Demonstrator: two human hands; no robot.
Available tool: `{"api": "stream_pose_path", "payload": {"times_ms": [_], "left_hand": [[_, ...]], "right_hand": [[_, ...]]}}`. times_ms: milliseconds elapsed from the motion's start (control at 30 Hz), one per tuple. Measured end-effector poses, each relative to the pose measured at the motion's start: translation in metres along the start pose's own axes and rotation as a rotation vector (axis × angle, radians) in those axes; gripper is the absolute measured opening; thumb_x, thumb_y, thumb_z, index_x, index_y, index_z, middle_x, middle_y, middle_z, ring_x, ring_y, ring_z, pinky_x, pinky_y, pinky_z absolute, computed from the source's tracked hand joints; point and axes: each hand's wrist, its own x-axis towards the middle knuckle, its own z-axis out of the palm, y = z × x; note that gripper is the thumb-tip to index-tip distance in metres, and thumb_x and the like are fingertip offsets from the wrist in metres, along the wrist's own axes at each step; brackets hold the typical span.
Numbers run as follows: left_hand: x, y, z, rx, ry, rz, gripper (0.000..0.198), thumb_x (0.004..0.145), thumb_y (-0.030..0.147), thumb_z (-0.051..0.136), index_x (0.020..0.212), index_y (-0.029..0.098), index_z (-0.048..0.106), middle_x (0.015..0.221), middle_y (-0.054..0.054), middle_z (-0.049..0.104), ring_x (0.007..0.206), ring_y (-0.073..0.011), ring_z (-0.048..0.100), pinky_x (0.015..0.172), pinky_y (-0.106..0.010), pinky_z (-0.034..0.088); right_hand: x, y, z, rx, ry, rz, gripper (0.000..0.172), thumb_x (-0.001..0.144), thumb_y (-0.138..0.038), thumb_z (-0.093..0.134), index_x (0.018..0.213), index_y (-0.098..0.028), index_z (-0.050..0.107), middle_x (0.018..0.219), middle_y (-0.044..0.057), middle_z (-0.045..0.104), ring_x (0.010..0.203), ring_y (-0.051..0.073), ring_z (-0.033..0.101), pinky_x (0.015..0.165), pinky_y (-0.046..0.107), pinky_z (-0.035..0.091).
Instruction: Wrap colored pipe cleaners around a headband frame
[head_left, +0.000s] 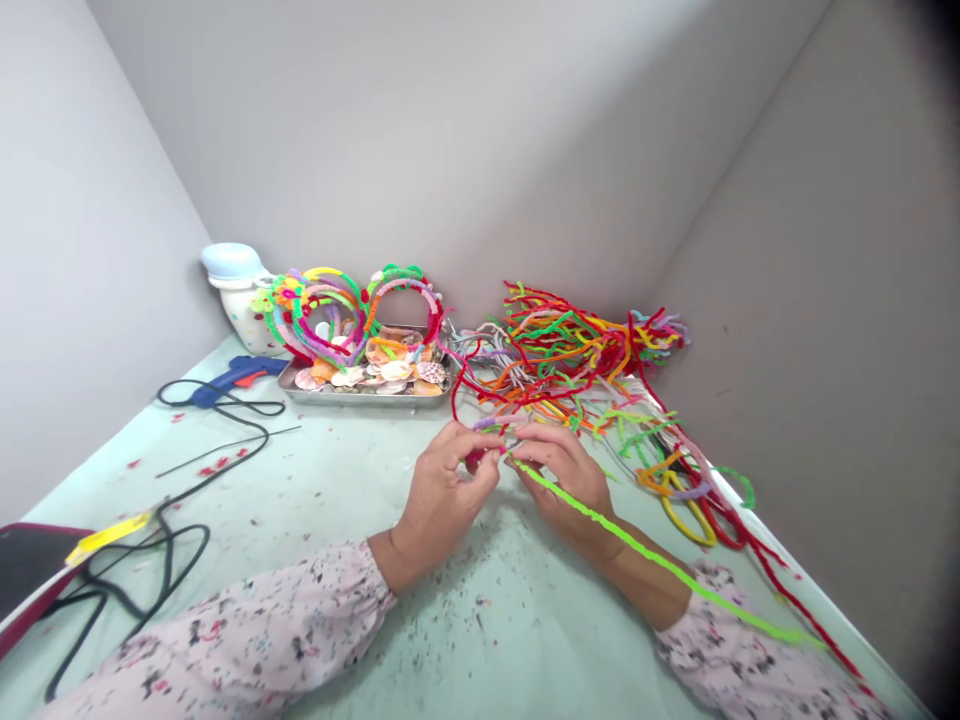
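Close together above the middle of the table, my left hand (450,485) and my right hand (566,475) work with their fingertips almost meeting. Between my left thumb and fingers is a small red-pink fuzzy piece (474,459), mostly hidden by the fingers. My right fingers pinch one end of a bright green pipe cleaner (637,545), whose long tail runs over the right forearm toward the lower right. Just behind the fingertips shows a lilac and pink fuzzy length (499,421); I cannot tell whether it joins the red-pink piece.
A metal tray (360,398) holds shells, with pipe-cleaner headbands (322,310) on it. A pile of pipe cleaners (577,345) lies at the back right. At left are a blue glue gun (236,378), a black cord (259,450) and a white jar with blue lid (251,315).
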Motion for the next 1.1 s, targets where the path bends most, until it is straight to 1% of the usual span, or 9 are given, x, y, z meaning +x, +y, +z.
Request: {"api": "stream_pose_path", "payload": {"times_ms": [200, 367, 500, 567, 633, 767, 900, 1000, 1100], "left_hand": [[0.000, -0.001, 0.001, 0.026, -0.009, 0.023, 0.017, 0.081, 0.013, 0.055, 0.091, 0.018, 0.068, 0.079, -0.002, 0.058, 0.075, -0.0123, 0.055, 0.073, -0.025, 0.045], [0.000, -0.003, 0.001, 0.087, -0.028, 0.021, 0.017, 0.081, 0.015, 0.056, 0.092, 0.020, 0.068, 0.081, -0.002, 0.059, 0.076, -0.0139, 0.055, 0.077, -0.029, 0.044], [0.000, 0.001, -0.003, 0.095, -0.043, 0.048, 0.018, 0.083, 0.018, 0.056, 0.097, 0.021, 0.066, 0.090, -0.004, 0.057, 0.087, -0.0167, 0.055, 0.084, -0.032, 0.042], [0.001, 0.003, -0.006, 0.069, 0.001, 0.054, 0.023, 0.085, 0.021, 0.054, 0.107, 0.021, 0.061, 0.099, -0.005, 0.055, 0.097, -0.0183, 0.052, 0.089, -0.034, 0.040], [0.003, 0.002, -0.008, 0.014, 0.089, 0.018, 0.026, 0.089, 0.022, 0.047, 0.113, 0.020, 0.055, 0.105, -0.006, 0.052, 0.102, -0.0185, 0.050, 0.093, -0.034, 0.038], [0.008, -0.008, -0.007, -0.123, 0.254, -0.198, 0.019, 0.090, 0.020, 0.039, 0.105, 0.019, 0.050, 0.101, -0.005, 0.052, 0.098, -0.0181, 0.051, 0.089, -0.033, 0.041], [0.011, -0.016, -0.005, -0.178, 0.293, -0.346, 0.012, 0.085, 0.019, 0.041, 0.094, 0.019, 0.049, 0.093, -0.003, 0.053, 0.091, -0.0179, 0.051, 0.083, -0.032, 0.042], [0.011, -0.015, -0.005, -0.169, 0.280, -0.357, 0.010, 0.085, 0.019, 0.039, 0.089, 0.020, 0.048, 0.087, -0.002, 0.051, 0.084, -0.0168, 0.050, 0.078, -0.031, 0.043], [0.008, -0.007, -0.006, -0.077, 0.258, -0.228, 0.008, 0.085, 0.019, 0.042, 0.091, 0.019, 0.048, 0.088, -0.002, 0.050, 0.084, -0.0170, 0.050, 0.078, -0.031, 0.043]], "right_hand": [[0.000, -0.002, -0.002, -0.018, -0.006, 0.002, 0.015, 0.084, -0.012, 0.060, 0.095, -0.023, 0.061, 0.101, 0.006, 0.063, 0.100, 0.017, 0.062, 0.085, 0.030, 0.053], [0.000, -0.001, -0.001, -0.002, -0.019, 0.015, 0.020, 0.084, -0.012, 0.060, 0.101, -0.022, 0.059, 0.102, 0.007, 0.062, 0.099, 0.017, 0.061, 0.085, 0.031, 0.052], [0.001, -0.001, -0.001, -0.004, -0.030, 0.039, 0.019, 0.084, -0.012, 0.057, 0.100, -0.024, 0.058, 0.101, 0.006, 0.062, 0.098, 0.018, 0.060, 0.086, 0.035, 0.051], [0.002, 0.001, -0.001, -0.002, 0.006, 0.081, 0.017, 0.084, -0.013, 0.058, 0.098, -0.024, 0.058, 0.099, 0.005, 0.062, 0.097, 0.019, 0.060, 0.086, 0.036, 0.050], [0.003, 0.003, -0.001, 0.008, 0.050, 0.145, 0.014, 0.084, -0.014, 0.058, 0.094, -0.023, 0.058, 0.097, 0.005, 0.062, 0.096, 0.019, 0.059, 0.087, 0.038, 0.049], [0.004, 0.008, -0.002, 0.015, 0.129, 0.270, 0.008, 0.085, -0.016, 0.057, 0.091, -0.022, 0.058, 0.095, 0.005, 0.061, 0.096, 0.020, 0.057, 0.088, 0.039, 0.046], [0.002, 0.011, 0.000, 0.026, 0.161, 0.335, 0.006, 0.085, -0.019, 0.057, 0.091, -0.022, 0.059, 0.095, 0.005, 0.059, 0.096, 0.020, 0.057, 0.086, 0.039, 0.047], [0.001, 0.012, 0.001, 0.058, 0.159, 0.388, 0.008, 0.086, -0.019, 0.056, 0.093, -0.022, 0.058, 0.098, 0.006, 0.059, 0.096, 0.020, 0.056, 0.083, 0.037, 0.050], [0.001, 0.012, 0.001, 0.070, 0.157, 0.391, 0.008, 0.086, -0.019, 0.056, 0.093, -0.022, 0.058, 0.098, 0.006, 0.059, 0.095, 0.019, 0.057, 0.081, 0.036, 0.051]]}}
